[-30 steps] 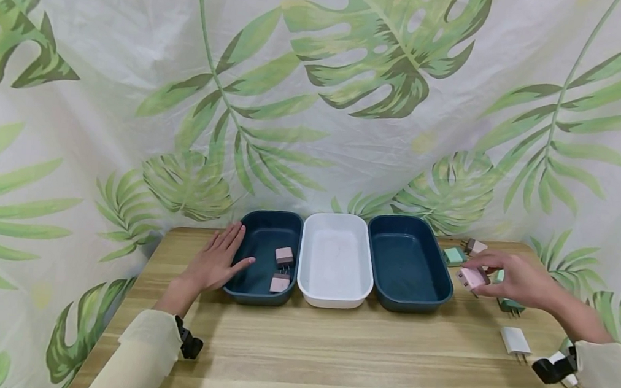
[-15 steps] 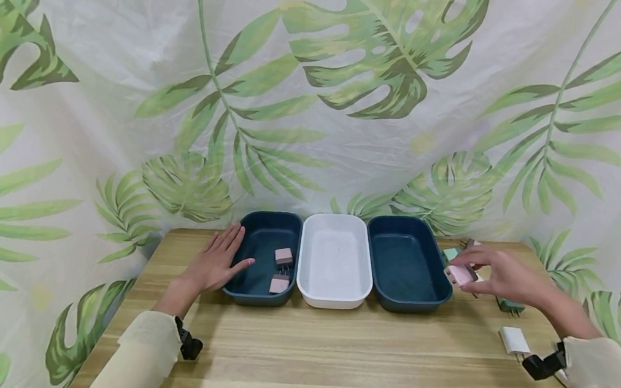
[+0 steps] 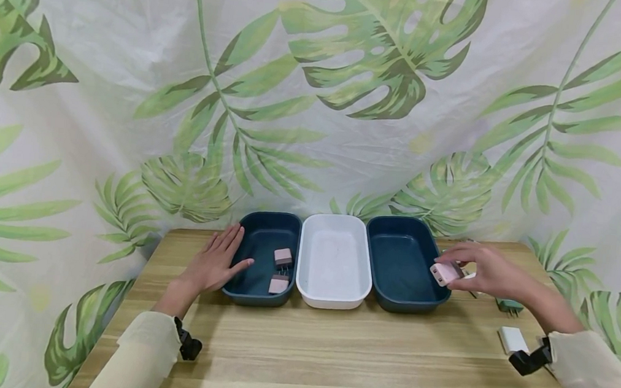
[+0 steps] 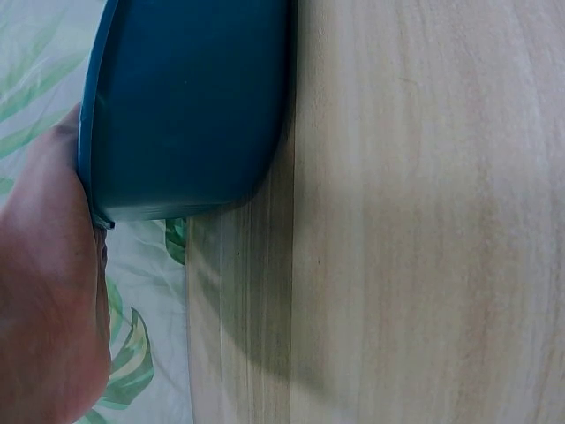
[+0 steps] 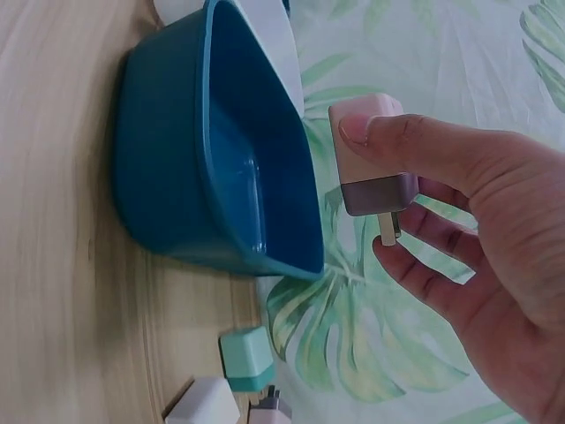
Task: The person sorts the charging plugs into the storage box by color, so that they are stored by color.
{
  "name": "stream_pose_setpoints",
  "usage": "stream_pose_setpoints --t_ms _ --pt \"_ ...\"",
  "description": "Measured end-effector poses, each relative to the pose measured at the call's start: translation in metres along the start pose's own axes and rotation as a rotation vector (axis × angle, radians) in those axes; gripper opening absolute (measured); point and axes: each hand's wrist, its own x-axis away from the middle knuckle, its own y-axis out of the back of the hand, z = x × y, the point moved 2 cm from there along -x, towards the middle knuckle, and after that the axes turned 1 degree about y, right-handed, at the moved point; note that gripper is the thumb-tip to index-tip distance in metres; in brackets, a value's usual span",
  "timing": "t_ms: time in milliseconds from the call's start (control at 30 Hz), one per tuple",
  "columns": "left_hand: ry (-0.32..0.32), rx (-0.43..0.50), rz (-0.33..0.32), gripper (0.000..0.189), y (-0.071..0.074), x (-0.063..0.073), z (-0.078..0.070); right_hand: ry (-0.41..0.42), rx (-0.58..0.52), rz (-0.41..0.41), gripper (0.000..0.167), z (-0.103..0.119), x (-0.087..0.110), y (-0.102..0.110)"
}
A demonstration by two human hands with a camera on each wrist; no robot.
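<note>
My right hand [image 3: 497, 275] pinches a pink USB wall charger [image 3: 446, 272] with a dark band between thumb and fingers, over the right rim of the right-hand dark blue bin [image 3: 402, 254]. In the right wrist view, the charger's metal prongs [image 5: 388, 230] point toward the curled lower fingers. My left hand [image 3: 214, 266] rests with straight fingers on the left rim of the left-hand dark blue bin [image 3: 254, 299], its thumb reaching over the inside. Two pink chargers, one behind [image 3: 283, 256] and one in front [image 3: 278, 286], lie in that bin.
A white bin [image 3: 336, 258] stands between the blue ones. On the table to the right are a white charger [image 3: 512, 340] and a dark green charger [image 3: 510, 306]. The right wrist view shows a light green charger [image 5: 247, 353] beside the right bin. A leaf-print cloth [image 3: 371, 131] hangs behind.
My right hand has moved left with the pink charger, from above the loose chargers to the right bin's rim. The left hand has stayed in place.
</note>
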Motion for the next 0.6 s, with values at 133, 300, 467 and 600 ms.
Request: stream_pose_setpoints --t_ms 133,300,467,600 --pt "-0.002 -0.001 0.001 0.091 0.000 0.000 0.000 -0.009 -0.012 0.008 0.043 0.002 -0.004 -0.003" --pt "0.003 -0.005 0.002 0.091 0.000 0.001 0.000 0.013 -0.006 0.005 0.043 0.004 -0.011 -0.008" --pt "0.002 0.003 -0.002 0.091 0.000 0.001 -0.001 0.034 -0.001 0.001 0.044 0.006 -0.018 -0.014" --pt "0.000 0.007 -0.004 0.091 0.000 0.001 -0.001 0.069 -0.012 -0.009 0.045 0.008 -0.022 -0.019"
